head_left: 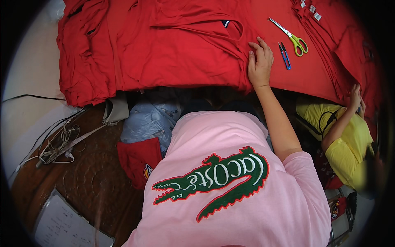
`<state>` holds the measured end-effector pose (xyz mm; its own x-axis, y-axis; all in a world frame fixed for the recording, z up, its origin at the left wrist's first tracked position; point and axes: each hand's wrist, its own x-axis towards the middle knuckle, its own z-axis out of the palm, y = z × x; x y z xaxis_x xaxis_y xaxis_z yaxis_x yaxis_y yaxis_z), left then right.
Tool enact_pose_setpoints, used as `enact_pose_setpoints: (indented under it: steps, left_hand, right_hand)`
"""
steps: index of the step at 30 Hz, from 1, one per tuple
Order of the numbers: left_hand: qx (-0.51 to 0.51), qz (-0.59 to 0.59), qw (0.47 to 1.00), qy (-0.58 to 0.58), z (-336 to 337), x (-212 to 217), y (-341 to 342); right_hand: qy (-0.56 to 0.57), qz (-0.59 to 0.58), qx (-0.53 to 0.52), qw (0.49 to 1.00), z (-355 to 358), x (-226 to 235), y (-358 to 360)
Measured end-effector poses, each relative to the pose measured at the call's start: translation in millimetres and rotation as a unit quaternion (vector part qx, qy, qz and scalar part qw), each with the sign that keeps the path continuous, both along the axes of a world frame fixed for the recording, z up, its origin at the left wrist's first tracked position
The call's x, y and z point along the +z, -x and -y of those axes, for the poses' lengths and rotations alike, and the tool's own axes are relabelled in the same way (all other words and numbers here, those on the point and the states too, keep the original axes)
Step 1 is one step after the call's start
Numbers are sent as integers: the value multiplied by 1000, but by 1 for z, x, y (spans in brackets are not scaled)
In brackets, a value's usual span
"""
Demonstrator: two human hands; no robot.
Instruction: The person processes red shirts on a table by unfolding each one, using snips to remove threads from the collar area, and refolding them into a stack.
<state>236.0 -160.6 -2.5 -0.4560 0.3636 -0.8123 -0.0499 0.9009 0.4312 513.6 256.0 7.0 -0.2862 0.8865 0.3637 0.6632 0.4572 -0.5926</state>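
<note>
Right hand rests at red garment's edge, fingers slightly apart; small white labels lie upper right, white lettering crosses the pink shirt's green patch

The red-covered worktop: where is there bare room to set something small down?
On the flat red cloth below the yellow-handled scissors and blue snips, between the right hand and the layered red garments at far right. More lies bare above the scissors. The middle and left are crowded with rumpled red garments.

Tangled cables at left; bluish plastic bag right of them; paper sheet at lower left
</note>
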Motion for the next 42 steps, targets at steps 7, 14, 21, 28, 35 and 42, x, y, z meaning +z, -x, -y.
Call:
enact_pose_setpoints:
  steps: [7,14,21,28,35,42]
  left_hand:
    - [4,3,1000,4,3,0,-3]
    - [4,3,1000,6,7,0,-5]
    - [8,5,1000,23,30,2,-10]
    - [27,20,992,124,124,-2,-16]
    - [-479,-170,853,117,177,-40,49]
    - [26,-93,902,-420,-257,114,113]
  right_hand:
    - [1,-2,-1,1000,0,0,0]
    - [0,-4,-2,1000,1,3,0]
    - [7,-4,-5,1000,0,1,0]
    - [10,-10,7,1000,-1,3,0]
    - [8,-49,-8,999,-18,19,-12]
    - [34,127,-162,978,-21,33,-68]
